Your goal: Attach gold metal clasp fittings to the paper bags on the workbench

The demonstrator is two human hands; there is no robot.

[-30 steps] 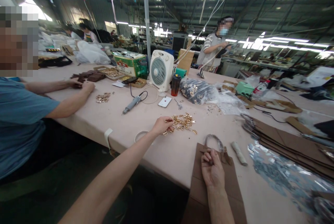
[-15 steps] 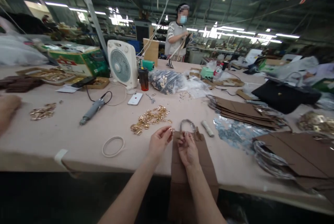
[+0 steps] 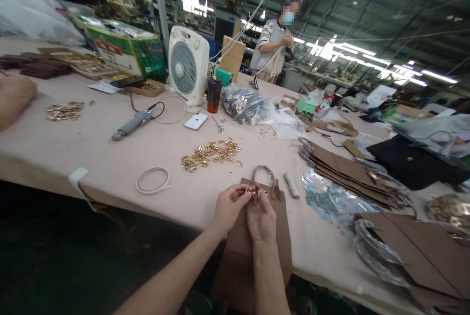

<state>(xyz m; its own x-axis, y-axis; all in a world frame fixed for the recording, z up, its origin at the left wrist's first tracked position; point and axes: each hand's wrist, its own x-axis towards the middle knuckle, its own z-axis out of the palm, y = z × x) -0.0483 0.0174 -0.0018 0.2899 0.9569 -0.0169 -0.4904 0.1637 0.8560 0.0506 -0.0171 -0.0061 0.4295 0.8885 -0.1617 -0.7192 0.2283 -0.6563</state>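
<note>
Looks like the fiddly bit of fitting hardware: both hands are working a small gold clip (image 3: 251, 191) right at the top edge of the bag (image 3: 279, 236), just below its handle (image 3: 263, 172). The bag lies flat on the table (image 3: 110, 158), its lower half hanging over the near edge.

Left hand (image 3: 229, 206) comes in from the bag's left, fingers pinched narrow on the clip. Right hand (image 3: 261, 214) sits over the bag, palm turned up a bit, fingertips tucked in tight at the same spot. Can't tell if they're on the clip itself or on the handle's tab. Both forearms run up from the near edge and meet there.

My guess is whatever comes next needs steady fingertips and the bag kept from sliding.

The clip pile (image 3: 213, 152) is up-left of the bag, the tape ring (image 3: 152, 180) further left, and a small roll (image 3: 292, 184) just right of the handle.
</note>
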